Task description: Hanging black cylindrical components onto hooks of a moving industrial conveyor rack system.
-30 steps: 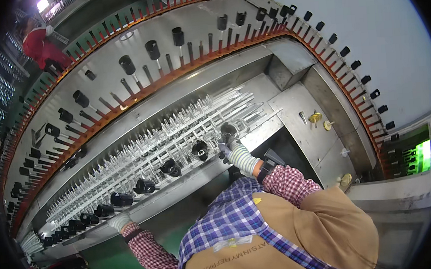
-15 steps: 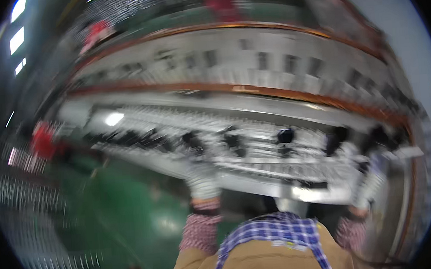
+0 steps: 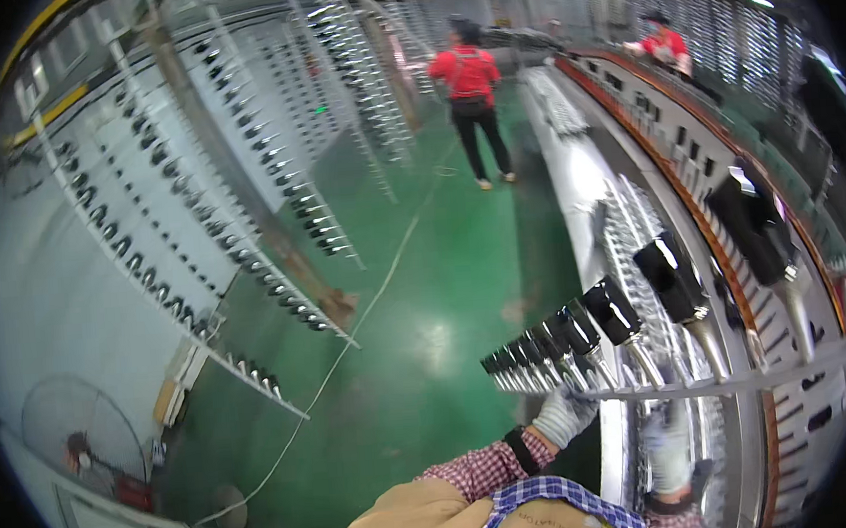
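Observation:
A long, narrow metal rack bar (image 3: 638,392) is held up in front of me, with a row of glossy black cup-like parts (image 3: 614,311) standing on its pale pegs. My left hand (image 3: 565,419), in a white glove, grips the bar left of its middle, fingers closed around its underside. To the right, my gloved right hand (image 3: 670,455) is up against the bar from below. Motion blurs it and its fingertips are partly hidden, but it looks closed on the bar. The bar's right end reaches over the conveyor.
On the right runs a long conveyor line (image 3: 671,163) with orange-brown edges and dark parts. A metal-topped bench (image 3: 589,189) with rows of pegs lies beside it. Loaded racks (image 3: 234,228) lean along the left wall. A cable (image 3: 385,281) crosses the green floor. A person (image 3: 469,79) in red stands ahead.
My view has swung left, bringing the floor and wall racks into sight. The loaded bar, low over the bench before, is now raised and stretches out across the aisle side. Both hands came with it.

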The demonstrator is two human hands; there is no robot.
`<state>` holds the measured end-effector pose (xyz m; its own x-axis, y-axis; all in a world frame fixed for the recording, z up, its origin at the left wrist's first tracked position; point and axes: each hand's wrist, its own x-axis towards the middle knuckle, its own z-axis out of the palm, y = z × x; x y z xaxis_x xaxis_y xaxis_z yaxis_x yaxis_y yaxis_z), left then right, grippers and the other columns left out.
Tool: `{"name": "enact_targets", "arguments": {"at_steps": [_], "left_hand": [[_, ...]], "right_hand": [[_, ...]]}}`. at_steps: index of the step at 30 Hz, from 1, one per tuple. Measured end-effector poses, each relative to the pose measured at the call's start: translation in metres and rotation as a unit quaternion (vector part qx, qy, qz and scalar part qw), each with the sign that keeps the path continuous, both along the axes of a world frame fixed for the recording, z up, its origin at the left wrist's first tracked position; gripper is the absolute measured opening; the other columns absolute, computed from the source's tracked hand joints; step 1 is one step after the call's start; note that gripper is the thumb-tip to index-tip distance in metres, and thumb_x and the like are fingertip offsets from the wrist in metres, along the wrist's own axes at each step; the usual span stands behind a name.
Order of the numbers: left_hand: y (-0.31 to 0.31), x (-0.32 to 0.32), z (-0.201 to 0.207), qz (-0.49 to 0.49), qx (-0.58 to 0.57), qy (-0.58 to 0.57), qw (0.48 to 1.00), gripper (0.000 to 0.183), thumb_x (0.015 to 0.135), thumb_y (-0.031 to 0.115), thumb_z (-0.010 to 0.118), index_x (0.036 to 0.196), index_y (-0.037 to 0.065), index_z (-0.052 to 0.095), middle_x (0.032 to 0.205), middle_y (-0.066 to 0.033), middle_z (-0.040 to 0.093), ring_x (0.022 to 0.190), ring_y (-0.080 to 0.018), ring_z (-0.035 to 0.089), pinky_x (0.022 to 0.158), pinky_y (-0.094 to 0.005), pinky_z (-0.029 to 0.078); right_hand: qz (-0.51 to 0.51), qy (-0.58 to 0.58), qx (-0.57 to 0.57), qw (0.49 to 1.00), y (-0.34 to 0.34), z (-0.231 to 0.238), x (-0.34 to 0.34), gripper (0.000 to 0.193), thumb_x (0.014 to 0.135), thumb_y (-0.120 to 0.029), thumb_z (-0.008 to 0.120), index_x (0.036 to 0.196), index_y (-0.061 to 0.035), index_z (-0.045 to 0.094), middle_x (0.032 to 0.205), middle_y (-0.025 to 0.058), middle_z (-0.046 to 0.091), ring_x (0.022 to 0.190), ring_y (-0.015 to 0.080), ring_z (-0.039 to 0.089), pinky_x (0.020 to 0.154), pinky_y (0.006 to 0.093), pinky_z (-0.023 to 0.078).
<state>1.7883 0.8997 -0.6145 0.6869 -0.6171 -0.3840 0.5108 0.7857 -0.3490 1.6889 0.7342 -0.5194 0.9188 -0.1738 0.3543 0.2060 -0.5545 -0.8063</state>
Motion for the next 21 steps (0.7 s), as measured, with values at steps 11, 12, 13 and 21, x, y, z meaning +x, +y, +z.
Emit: {"name": "enact_targets", "arguments": {"at_steps": [11, 12, 13, 21], "left_hand": [[0.208, 0.142, -0.055, 0.06, 0.175, -0.127, 0.974, 0.036, 0.085, 0.036, 0.039, 0.099, 0.004, 0.05, 0.093, -0.0088, 0.057, 0.086, -0.02, 0.054, 0.07, -0.0291, 0.047], [0.235, 0.15, -0.047, 0.052, 0.1, -0.223, 0.968, 0.04, 0.085, 0.039, 0.037, 0.1, 0.004, 0.049, 0.093, -0.0083, 0.056, 0.083, -0.0186, 0.054, 0.066, -0.0277, 0.046], [0.263, 0.152, -0.027, 0.043, 0.023, -0.317, 0.947, 0.044, 0.085, 0.043, 0.035, 0.102, 0.004, 0.048, 0.093, -0.0077, 0.056, 0.08, -0.0172, 0.053, 0.062, -0.0264, 0.044], [0.418, 0.122, -0.019, 0.326, 0.439, -0.123, 0.828, 0.021, 0.084, 0.021, 0.044, 0.086, 0.004, 0.056, 0.076, -0.007, 0.056, 0.064, -0.0133, 0.05, 0.055, -0.0291, 0.042]], "right_hand": [[0.348, 0.039, 0.478, 0.806, 0.276, -0.023, 0.241, 0.027, 0.084, 0.0, 0.042, 0.111, 0.0005, 0.044, 0.084, 0.0015, 0.048, 0.068, 0.0063, 0.044, 0.055, 0.0124, 0.037], [0.392, 0.055, 0.455, 0.798, 0.295, -0.023, 0.264, 0.029, 0.083, -0.004, 0.046, 0.112, 0.0005, 0.043, 0.091, 0.0029, 0.049, 0.074, 0.0087, 0.047, 0.065, 0.0182, 0.04], [0.438, 0.068, 0.429, 0.787, 0.314, -0.025, 0.297, 0.033, 0.083, -0.008, 0.049, 0.114, 0.0005, 0.042, 0.098, 0.0043, 0.05, 0.08, 0.0111, 0.05, 0.074, 0.0239, 0.042], [0.464, -0.029, 0.23, 0.855, 0.516, 0.028, 0.457, 0.035, 0.083, -0.018, 0.05, 0.113, 0.0, 0.044, 0.087, 0.0029, 0.052, 0.077, 0.0087, 0.05, 0.07, 0.0229, 0.042]]}}
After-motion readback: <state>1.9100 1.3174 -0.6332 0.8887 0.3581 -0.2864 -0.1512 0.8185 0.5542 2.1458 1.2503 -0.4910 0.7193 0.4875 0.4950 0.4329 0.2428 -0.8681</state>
